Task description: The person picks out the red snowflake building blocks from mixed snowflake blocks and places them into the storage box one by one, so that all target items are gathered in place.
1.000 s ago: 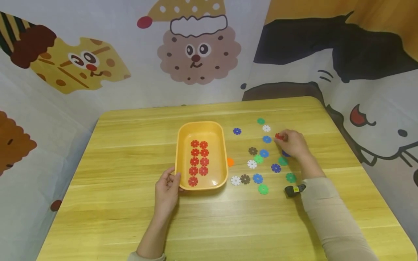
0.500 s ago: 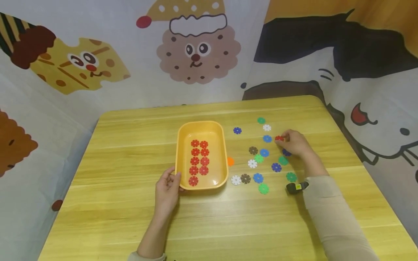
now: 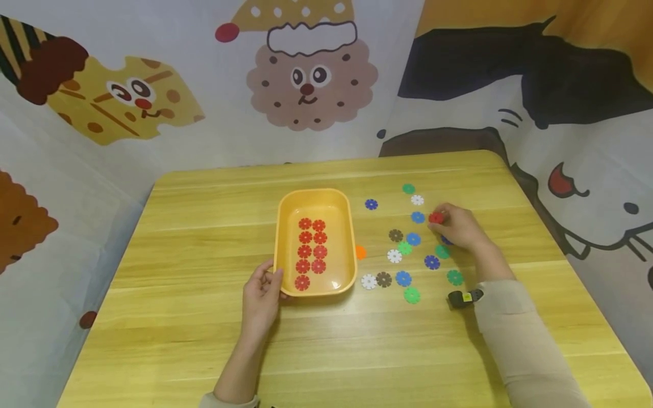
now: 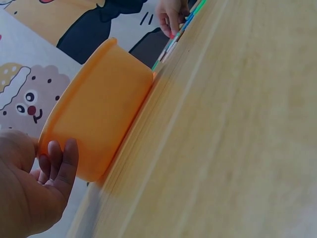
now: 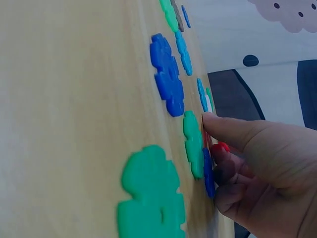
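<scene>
A yellow plastic tray (image 3: 339, 226) sits on the table with several red notched plastic discs (image 3: 304, 251) in two columns inside. My left hand (image 3: 262, 300) grips its near left corner, thumb at the rim; in the left wrist view, fingers (image 4: 67, 166) lie against the outer wall. At the right of the table, my right hand (image 3: 461, 228) pinches a red notched disc (image 3: 436, 217) by its right edge, at or just above the tabletop. A dark blue disc (image 3: 446, 239) is partly hidden beneath that hand. A light blue disc (image 3: 418, 217) lies just left of the red one.
Loose discs in white (image 3: 394, 256), brown (image 3: 384, 279), green (image 3: 454, 277) and blue (image 3: 432, 262) lie scattered right of the tray. An orange disc (image 3: 361, 252) touches or nearly touches the tray's right side. A cartoon-printed cloth (image 3: 204, 136) stands behind the table (image 3: 178, 340).
The right hand stays almost in place, its fingers shifting slightly around the red disc, which sits a little lower than one second ago. The left hand and tray keep still.
</scene>
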`<state>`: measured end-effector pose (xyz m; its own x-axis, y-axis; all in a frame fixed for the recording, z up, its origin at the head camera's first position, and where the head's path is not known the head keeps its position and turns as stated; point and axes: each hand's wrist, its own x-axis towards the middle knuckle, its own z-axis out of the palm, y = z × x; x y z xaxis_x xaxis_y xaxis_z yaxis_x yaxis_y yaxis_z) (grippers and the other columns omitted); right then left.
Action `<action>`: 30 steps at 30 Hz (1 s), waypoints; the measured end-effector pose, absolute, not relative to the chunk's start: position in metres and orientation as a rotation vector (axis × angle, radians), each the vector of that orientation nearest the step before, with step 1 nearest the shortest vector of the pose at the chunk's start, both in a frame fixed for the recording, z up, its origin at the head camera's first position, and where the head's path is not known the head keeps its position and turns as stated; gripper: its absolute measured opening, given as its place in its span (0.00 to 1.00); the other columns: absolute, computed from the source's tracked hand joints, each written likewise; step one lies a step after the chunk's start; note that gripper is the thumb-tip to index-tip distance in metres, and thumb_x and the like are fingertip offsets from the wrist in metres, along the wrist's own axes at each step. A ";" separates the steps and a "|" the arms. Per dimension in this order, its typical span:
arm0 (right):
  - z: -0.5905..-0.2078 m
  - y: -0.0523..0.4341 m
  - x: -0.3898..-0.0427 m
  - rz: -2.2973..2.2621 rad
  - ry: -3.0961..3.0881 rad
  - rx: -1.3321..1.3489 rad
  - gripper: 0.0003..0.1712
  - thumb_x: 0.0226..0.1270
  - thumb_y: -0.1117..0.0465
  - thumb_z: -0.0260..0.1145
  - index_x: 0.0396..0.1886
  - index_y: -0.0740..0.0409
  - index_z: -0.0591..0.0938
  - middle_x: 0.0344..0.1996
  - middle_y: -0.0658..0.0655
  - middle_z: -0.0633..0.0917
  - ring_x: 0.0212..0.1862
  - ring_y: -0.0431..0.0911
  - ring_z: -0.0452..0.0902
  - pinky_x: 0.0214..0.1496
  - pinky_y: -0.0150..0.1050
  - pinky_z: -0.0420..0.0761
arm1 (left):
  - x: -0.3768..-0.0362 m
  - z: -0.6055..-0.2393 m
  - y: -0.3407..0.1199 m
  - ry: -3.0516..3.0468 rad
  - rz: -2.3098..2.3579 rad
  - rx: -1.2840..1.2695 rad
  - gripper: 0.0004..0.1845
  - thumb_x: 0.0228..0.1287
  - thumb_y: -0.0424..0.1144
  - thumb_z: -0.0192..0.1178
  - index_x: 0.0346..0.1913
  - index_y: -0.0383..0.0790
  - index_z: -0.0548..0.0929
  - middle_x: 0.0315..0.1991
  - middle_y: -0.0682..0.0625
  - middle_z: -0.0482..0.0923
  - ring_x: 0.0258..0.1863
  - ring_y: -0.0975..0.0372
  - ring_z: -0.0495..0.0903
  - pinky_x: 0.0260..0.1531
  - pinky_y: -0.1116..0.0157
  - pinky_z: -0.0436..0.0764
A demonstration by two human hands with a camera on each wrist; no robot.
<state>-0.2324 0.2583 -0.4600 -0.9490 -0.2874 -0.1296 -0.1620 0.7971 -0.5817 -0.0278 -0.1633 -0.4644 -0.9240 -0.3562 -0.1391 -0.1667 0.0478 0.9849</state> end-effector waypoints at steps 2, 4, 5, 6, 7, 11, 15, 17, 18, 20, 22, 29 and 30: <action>-0.460 0.259 -0.232 -0.855 2.775 -0.354 0.26 0.74 0.55 0.66 0.61 0.70 0.73 0.49 0.73 0.82 0.51 0.65 0.79 0.55 0.61 0.80 | -0.028 -0.464 -0.163 -2.168 -1.999 0.547 0.20 0.76 0.38 0.59 0.65 0.35 0.76 0.35 0.37 0.78 0.24 0.63 0.79 0.26 0.68 0.87; -0.460 0.258 -0.231 -0.851 2.788 -0.360 0.26 0.74 0.53 0.66 0.58 0.70 0.76 0.47 0.71 0.84 0.48 0.62 0.80 0.52 0.57 0.81 | -0.028 -0.464 -0.163 -2.167 -1.999 0.552 0.20 0.76 0.38 0.59 0.65 0.35 0.76 0.35 0.37 0.78 0.24 0.63 0.79 0.26 0.68 0.87; -0.460 0.257 -0.230 -0.850 2.802 -0.370 0.25 0.74 0.53 0.67 0.57 0.70 0.77 0.45 0.70 0.84 0.46 0.60 0.80 0.50 0.55 0.82 | -0.028 -0.465 -0.163 -2.168 -2.001 0.554 0.20 0.76 0.38 0.59 0.65 0.35 0.76 0.35 0.37 0.78 0.24 0.63 0.79 0.26 0.68 0.87; -0.460 0.255 -0.230 -0.857 2.813 -0.385 0.25 0.73 0.52 0.67 0.56 0.69 0.77 0.44 0.68 0.85 0.44 0.59 0.80 0.49 0.54 0.82 | -0.028 -0.465 -0.163 -2.167 -2.002 0.553 0.20 0.76 0.38 0.58 0.65 0.35 0.75 0.35 0.37 0.78 0.24 0.63 0.79 0.26 0.68 0.87; -0.460 0.253 -0.229 -0.872 2.822 -0.405 0.24 0.73 0.51 0.68 0.54 0.68 0.78 0.42 0.67 0.85 0.43 0.58 0.81 0.47 0.53 0.82 | -0.029 -0.465 -0.163 -2.166 -2.003 0.554 0.20 0.76 0.38 0.58 0.65 0.34 0.75 0.35 0.37 0.78 0.24 0.63 0.79 0.26 0.68 0.87; -0.461 0.243 -0.226 -0.948 2.838 -0.495 0.21 0.71 0.51 0.70 0.49 0.64 0.81 0.39 0.62 0.86 0.41 0.54 0.81 0.43 0.49 0.83 | -0.029 -0.465 -0.163 -2.165 -2.006 0.551 0.20 0.76 0.38 0.58 0.65 0.34 0.75 0.35 0.37 0.78 0.24 0.63 0.79 0.26 0.68 0.87; -0.461 0.229 -0.221 -1.043 2.816 -0.530 0.19 0.69 0.54 0.72 0.51 0.62 0.82 0.38 0.58 0.86 0.40 0.52 0.82 0.40 0.43 0.84 | -0.028 -0.465 -0.163 -2.164 -2.008 0.547 0.20 0.76 0.38 0.58 0.65 0.34 0.76 0.34 0.37 0.77 0.23 0.63 0.79 0.26 0.69 0.87; -0.459 0.222 -0.219 -1.075 2.808 -0.550 0.21 0.68 0.55 0.73 0.53 0.63 0.81 0.36 0.58 0.85 0.37 0.51 0.81 0.36 0.40 0.84 | -0.028 -0.465 -0.163 -2.159 -2.011 0.543 0.19 0.76 0.38 0.59 0.64 0.34 0.76 0.34 0.37 0.77 0.24 0.63 0.79 0.26 0.69 0.87; -0.458 0.218 -0.218 -1.082 2.807 -0.561 0.22 0.67 0.55 0.73 0.54 0.63 0.81 0.36 0.58 0.85 0.35 0.50 0.80 0.33 0.39 0.83 | -0.028 -0.465 -0.163 -2.158 -2.011 0.540 0.19 0.76 0.38 0.58 0.64 0.34 0.76 0.34 0.37 0.77 0.24 0.63 0.78 0.26 0.69 0.87; -0.456 0.210 -0.215 -1.080 2.811 -0.592 0.24 0.67 0.55 0.73 0.56 0.65 0.81 0.35 0.58 0.85 0.32 0.49 0.79 0.29 0.37 0.82 | -0.028 -0.464 -0.163 -2.157 -2.011 0.537 0.19 0.76 0.38 0.59 0.64 0.34 0.76 0.34 0.37 0.77 0.24 0.63 0.79 0.26 0.69 0.87; -0.455 0.202 -0.213 -1.081 2.814 -0.616 0.25 0.67 0.54 0.74 0.56 0.64 0.81 0.34 0.57 0.84 0.31 0.48 0.77 0.26 0.36 0.80 | -0.028 -0.464 -0.163 -2.157 -2.010 0.534 0.19 0.76 0.38 0.59 0.63 0.34 0.77 0.35 0.36 0.77 0.24 0.63 0.79 0.26 0.68 0.87; -0.451 0.177 -0.205 -1.146 2.789 -0.734 0.22 0.65 0.56 0.75 0.54 0.63 0.83 0.34 0.55 0.83 0.30 0.46 0.76 0.24 0.35 0.80 | -0.028 -0.464 -0.163 -2.158 -2.008 0.527 0.18 0.76 0.38 0.59 0.63 0.34 0.77 0.35 0.35 0.77 0.24 0.63 0.79 0.27 0.68 0.87; -0.450 0.173 -0.203 -1.156 2.783 -0.761 0.21 0.65 0.57 0.75 0.53 0.63 0.83 0.33 0.54 0.83 0.29 0.46 0.76 0.25 0.34 0.80 | -0.028 -0.464 -0.163 -2.157 -2.008 0.524 0.19 0.76 0.38 0.59 0.63 0.34 0.77 0.35 0.35 0.77 0.24 0.63 0.79 0.27 0.68 0.87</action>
